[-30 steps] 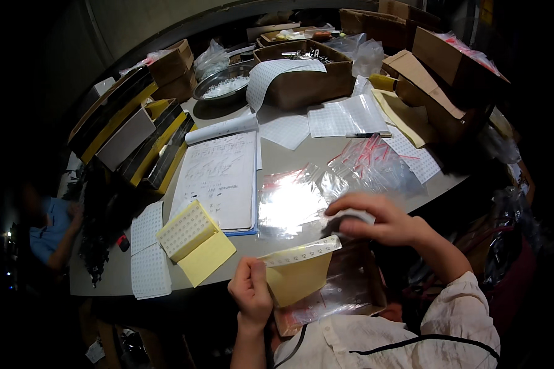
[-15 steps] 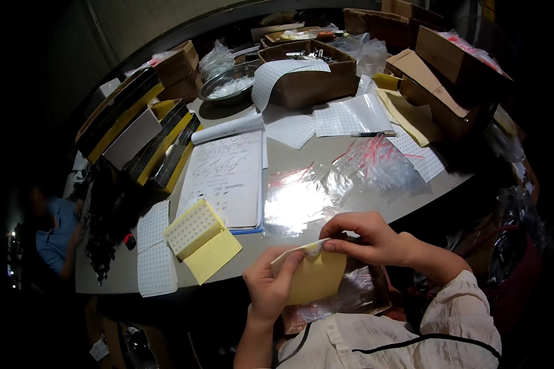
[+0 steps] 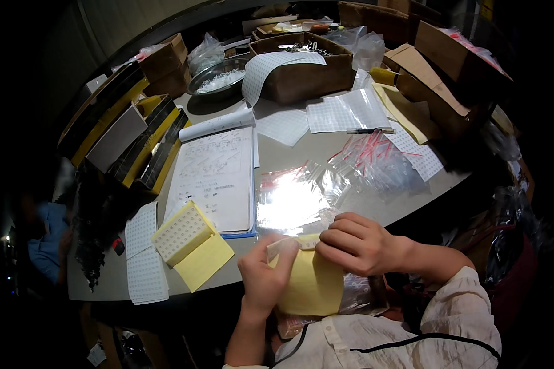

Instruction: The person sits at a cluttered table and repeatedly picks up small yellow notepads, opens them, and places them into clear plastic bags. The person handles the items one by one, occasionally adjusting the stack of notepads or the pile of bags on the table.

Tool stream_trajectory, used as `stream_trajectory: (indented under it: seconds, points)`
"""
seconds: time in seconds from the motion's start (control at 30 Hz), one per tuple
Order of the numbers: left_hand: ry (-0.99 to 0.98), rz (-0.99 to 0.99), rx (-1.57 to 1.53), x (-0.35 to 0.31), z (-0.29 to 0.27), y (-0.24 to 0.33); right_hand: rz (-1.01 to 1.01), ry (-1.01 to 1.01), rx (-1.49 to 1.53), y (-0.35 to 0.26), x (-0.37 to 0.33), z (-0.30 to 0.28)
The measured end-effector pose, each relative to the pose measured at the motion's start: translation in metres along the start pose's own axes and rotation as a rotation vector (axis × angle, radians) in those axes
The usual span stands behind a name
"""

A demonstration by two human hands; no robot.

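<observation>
Together, left fingers (image 3: 285,257), right fingers (image 3: 341,241) pinch yellow sheet (image 3: 311,286).

Left head-worn fisheye view, facing down and forward from close range: tabletop (image 3: 289,156) central, wearer's shirt (image 3: 381,344) toward five o'clock.

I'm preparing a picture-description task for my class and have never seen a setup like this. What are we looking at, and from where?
There is no machine here, just a person's bare hands. The view comes from the left of two wide fisheye cameras worn on the head, looking down, so straight edges bend near the rim. The left hand and right hand hold a yellow paper sheet by its upper edge. On the grey table lie a white handwritten notepad, a folded yellow label sheet, clear plastic bags with red strips and a brown cardboard box.
</observation>
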State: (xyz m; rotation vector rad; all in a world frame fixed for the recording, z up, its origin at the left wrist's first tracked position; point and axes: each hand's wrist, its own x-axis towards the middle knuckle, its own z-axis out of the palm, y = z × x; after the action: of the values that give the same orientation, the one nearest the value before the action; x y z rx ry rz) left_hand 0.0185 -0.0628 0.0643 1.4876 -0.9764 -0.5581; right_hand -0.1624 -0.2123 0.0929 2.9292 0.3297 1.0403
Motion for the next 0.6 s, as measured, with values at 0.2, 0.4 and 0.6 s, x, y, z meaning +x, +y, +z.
stream_trajectory:
  seconds: [0.2, 0.4, 0.6]
  points:
    - [-0.01, -0.097, -0.021, 0.006, -0.014, -0.004, 0.457, -0.26, 0.194, 0.072, 0.02, -0.01]
    - [-0.039, -0.066, -0.059, 0.004, -0.019, -0.01, 0.46, -0.488, 0.059, 0.122, 0.024, 0.028]
    - [-0.03, -0.023, -0.048, 0.004, -0.022, -0.011, 0.704, -0.55, -0.092, 0.141, 0.036, 0.011]
